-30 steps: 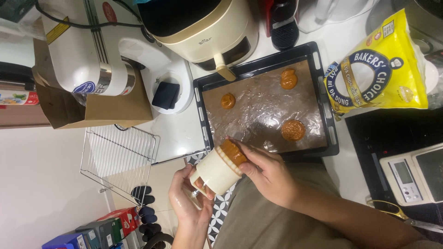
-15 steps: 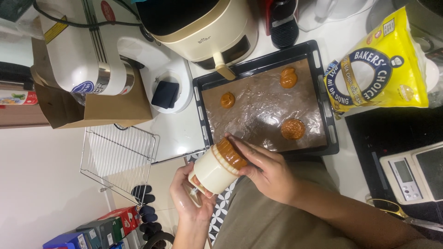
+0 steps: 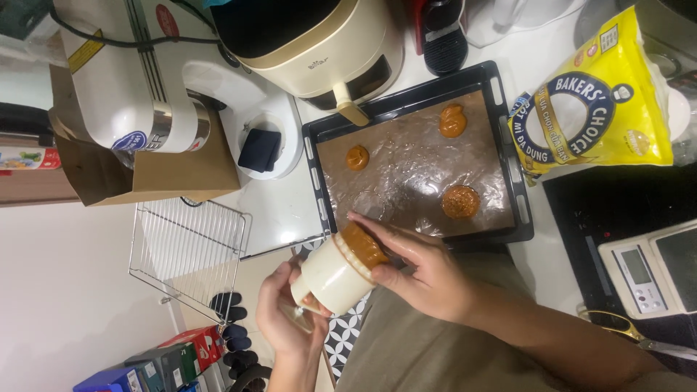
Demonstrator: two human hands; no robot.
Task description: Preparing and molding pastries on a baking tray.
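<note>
My left hand (image 3: 284, 319) grips the base of a cream round press mould (image 3: 330, 277), held tilted in front of me. A brown dough cake (image 3: 361, 246) sticks out of the mould's open end, and my right hand (image 3: 417, 272) has its fingers curled around that cake. Just beyond my hands lies a black baking tray (image 3: 508, 156) lined with foil. Three brown moulded cakes rest on it: a small one (image 3: 356, 157) near the left, one (image 3: 452, 121) at the far side, and one (image 3: 461, 202) near the front edge.
A cream air fryer (image 3: 319, 47) and a white stand mixer (image 3: 152, 94) stand behind the tray. A yellow flour bag (image 3: 592, 109) lies to the right, with a kitchen scale (image 3: 650, 265) below it. A wire rack (image 3: 190, 258) leans at the counter's left edge.
More of the dough cake has come out of the mould's end, and my right hand's fingers have closed further around it. The tray and its three cakes have stayed put.
</note>
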